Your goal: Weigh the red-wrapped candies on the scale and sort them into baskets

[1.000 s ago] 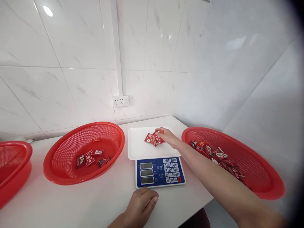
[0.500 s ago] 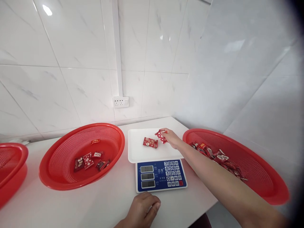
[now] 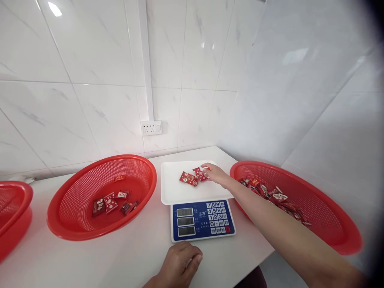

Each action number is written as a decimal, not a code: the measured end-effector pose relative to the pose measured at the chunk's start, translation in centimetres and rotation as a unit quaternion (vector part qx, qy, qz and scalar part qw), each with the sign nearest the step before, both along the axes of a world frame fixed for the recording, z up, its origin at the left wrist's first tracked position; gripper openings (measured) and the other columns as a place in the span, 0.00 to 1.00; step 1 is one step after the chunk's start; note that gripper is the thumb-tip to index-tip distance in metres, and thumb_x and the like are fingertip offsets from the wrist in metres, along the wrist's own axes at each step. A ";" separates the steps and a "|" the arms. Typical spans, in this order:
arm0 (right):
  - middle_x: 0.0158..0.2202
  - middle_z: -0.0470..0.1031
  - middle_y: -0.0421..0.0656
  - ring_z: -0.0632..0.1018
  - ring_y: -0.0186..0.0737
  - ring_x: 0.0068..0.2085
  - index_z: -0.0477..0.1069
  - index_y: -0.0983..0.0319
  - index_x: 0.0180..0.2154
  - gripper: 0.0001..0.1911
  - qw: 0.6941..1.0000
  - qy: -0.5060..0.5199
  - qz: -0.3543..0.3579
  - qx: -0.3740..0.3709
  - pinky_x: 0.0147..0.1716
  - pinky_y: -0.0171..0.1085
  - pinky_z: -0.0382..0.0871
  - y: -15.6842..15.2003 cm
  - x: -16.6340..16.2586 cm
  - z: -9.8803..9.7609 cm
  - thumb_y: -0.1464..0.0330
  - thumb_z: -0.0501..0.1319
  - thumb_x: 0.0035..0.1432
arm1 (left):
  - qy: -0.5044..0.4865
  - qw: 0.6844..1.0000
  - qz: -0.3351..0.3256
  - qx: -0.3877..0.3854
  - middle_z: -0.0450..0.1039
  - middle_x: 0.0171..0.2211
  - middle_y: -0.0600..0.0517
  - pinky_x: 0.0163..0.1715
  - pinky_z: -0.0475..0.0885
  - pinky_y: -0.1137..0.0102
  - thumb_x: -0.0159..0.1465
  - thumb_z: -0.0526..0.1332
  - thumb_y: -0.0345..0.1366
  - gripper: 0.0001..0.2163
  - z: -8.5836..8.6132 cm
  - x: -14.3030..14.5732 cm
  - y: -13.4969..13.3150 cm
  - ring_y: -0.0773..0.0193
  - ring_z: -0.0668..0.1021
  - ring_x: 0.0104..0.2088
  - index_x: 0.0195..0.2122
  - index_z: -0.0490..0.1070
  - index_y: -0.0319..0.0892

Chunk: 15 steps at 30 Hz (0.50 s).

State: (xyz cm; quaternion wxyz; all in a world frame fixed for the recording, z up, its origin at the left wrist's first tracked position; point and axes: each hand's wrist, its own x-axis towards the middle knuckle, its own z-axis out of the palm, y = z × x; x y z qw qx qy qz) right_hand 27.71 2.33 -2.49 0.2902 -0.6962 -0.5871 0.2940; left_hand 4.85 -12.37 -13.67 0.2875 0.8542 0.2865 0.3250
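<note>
My right hand (image 3: 216, 174) reaches over the white tray of the scale (image 3: 174, 192) and its fingertips pinch the edge of a red candy packet (image 3: 200, 173). A second red packet (image 3: 188, 178) lies on the tray just left of it. The scale has a blue keypad panel (image 3: 203, 219) facing me. My left hand (image 3: 179, 265) rests on the white counter in front of the scale, fingers curled with nothing in them.
A red mesh basket (image 3: 75, 218) left of the scale holds several red packets (image 3: 112, 200). A red basket (image 3: 333, 236) on the right holds a pile of packets (image 3: 274, 197). A third red basket (image 3: 12, 208) is at the far left. A wall socket (image 3: 151, 128) sits behind.
My right hand lowered the packet it held onto the tray beside the first packet. The left hand stayed in place.
</note>
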 end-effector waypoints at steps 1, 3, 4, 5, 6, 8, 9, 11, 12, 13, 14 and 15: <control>0.44 0.75 0.47 0.76 0.40 0.39 0.65 0.61 0.49 0.17 1.000 -0.001 0.010 -0.004 0.37 0.37 0.69 -0.1 -0.1 0.0 0.70 0.49 0.58 | 0.003 1.000 0.001 -0.003 0.76 0.28 0.51 0.28 0.70 0.75 0.63 0.51 0.35 0.09 0.0 0.0 0.0 0.66 0.76 0.28 0.34 0.71 0.44; 0.43 0.75 0.46 0.76 0.39 0.37 0.64 0.60 0.50 0.17 1.000 -0.009 0.021 0.002 0.35 0.36 0.69 -0.3 -0.3 0.0 0.68 0.50 0.58 | 0.010 1.000 0.002 -0.009 0.76 0.29 0.51 0.29 0.70 0.75 0.63 0.51 0.35 0.09 0.1 0.0 -0.1 0.66 0.76 0.29 0.34 0.71 0.44; 0.44 0.74 0.46 0.76 0.40 0.38 0.64 0.60 0.50 0.18 1.000 -0.017 0.023 0.010 0.36 0.36 0.69 -0.5 -0.5 0.1 0.67 0.51 0.58 | 0.013 1.000 0.004 -0.012 0.76 0.29 0.52 0.29 0.70 0.75 0.63 0.51 0.35 0.09 0.2 -0.1 -0.1 0.66 0.76 0.29 0.34 0.71 0.44; 0.44 0.74 0.47 0.75 0.41 0.39 0.64 0.60 0.50 0.18 0.999 -0.026 0.025 0.019 0.38 0.37 0.68 -0.7 -0.7 0.2 0.66 0.53 0.58 | 0.014 1.000 0.005 -0.014 0.76 0.29 0.52 0.30 0.70 0.75 0.63 0.51 0.35 0.09 0.3 -0.1 -0.1 0.66 0.76 0.30 0.34 0.71 0.44; 0.43 0.74 0.47 0.75 0.42 0.40 0.65 0.60 0.50 0.18 0.999 -0.035 0.031 0.027 0.40 0.38 0.67 -0.9 -0.8 0.4 0.65 0.55 0.57 | 0.014 1.000 0.006 -0.015 0.76 0.29 0.52 0.30 0.70 0.75 0.64 0.51 0.35 0.09 0.4 -0.1 -0.2 0.66 0.76 0.30 0.34 0.71 0.44; 0.41 0.75 0.46 0.75 0.43 0.40 0.66 0.58 0.49 0.19 0.997 -0.043 0.052 0.032 0.41 0.39 0.66 -1.3 -1.1 0.6 0.64 0.58 0.54 | 0.014 1.000 0.005 -0.012 0.75 0.29 0.51 0.31 0.71 0.75 0.64 0.50 0.35 0.10 0.7 -0.2 -0.2 0.66 0.76 0.30 0.35 0.71 0.44; 0.41 0.75 0.46 0.75 0.43 0.40 0.67 0.58 0.49 0.20 0.997 -0.045 0.061 0.033 0.40 0.39 0.66 -1.6 -1.2 0.8 0.64 0.60 0.53 | 0.014 1.000 0.004 -0.011 0.75 0.29 0.51 0.30 0.71 0.75 0.64 0.50 0.35 0.10 0.9 -0.2 -0.3 0.66 0.76 0.30 0.35 0.71 0.43; 0.44 0.74 0.46 0.74 0.45 0.44 0.66 0.57 0.50 0.21 0.996 -0.048 0.068 0.044 0.42 0.39 0.66 -2.0 -1.1 1.2 0.64 0.61 0.53 | 0.014 1.000 0.004 -0.009 0.75 0.28 0.51 0.30 0.71 0.74 0.64 0.50 0.35 0.11 1.0 -0.2 -0.3 0.66 0.76 0.29 0.34 0.71 0.43; 0.46 0.73 0.47 0.73 0.46 0.46 0.66 0.57 0.51 0.22 0.995 -0.050 0.067 0.054 0.44 0.39 0.65 -2.3 -0.9 1.5 0.65 0.61 0.53 | 0.014 1.000 0.004 -0.009 0.75 0.28 0.51 0.30 0.71 0.74 0.64 0.50 0.35 0.11 1.1 -0.2 -0.3 0.66 0.76 0.29 0.35 0.71 0.43; 0.48 0.72 0.47 0.71 0.46 0.49 0.65 0.57 0.51 0.22 0.995 -0.053 0.062 0.065 0.46 0.40 0.63 -2.5 -0.5 1.8 0.65 0.60 0.53 | 0.012 1.000 0.005 -0.009 0.75 0.29 0.51 0.30 0.71 0.74 0.64 0.50 0.35 0.11 1.1 -0.2 -0.3 0.66 0.76 0.29 0.35 0.71 0.43; 0.49 0.71 0.47 0.70 0.46 0.51 0.65 0.57 0.52 0.22 0.994 -0.056 0.056 0.077 0.48 0.40 0.62 -2.7 0.1 2.2 0.66 0.60 0.54 | 0.010 1.000 0.004 -0.008 0.75 0.29 0.51 0.31 0.71 0.74 0.64 0.50 0.35 0.11 1.0 -0.2 -0.2 0.66 0.76 0.30 0.35 0.71 0.43; 0.50 0.70 0.46 0.69 0.46 0.51 0.65 0.56 0.52 0.22 0.993 -0.059 0.050 0.088 0.50 0.41 0.60 -2.9 0.8 2.6 0.66 0.60 0.54 | 0.009 1.000 0.002 -0.008 0.76 0.29 0.50 0.31 0.71 0.74 0.64 0.50 0.35 0.11 1.0 -0.2 -0.2 0.66 0.76 0.30 0.35 0.71 0.43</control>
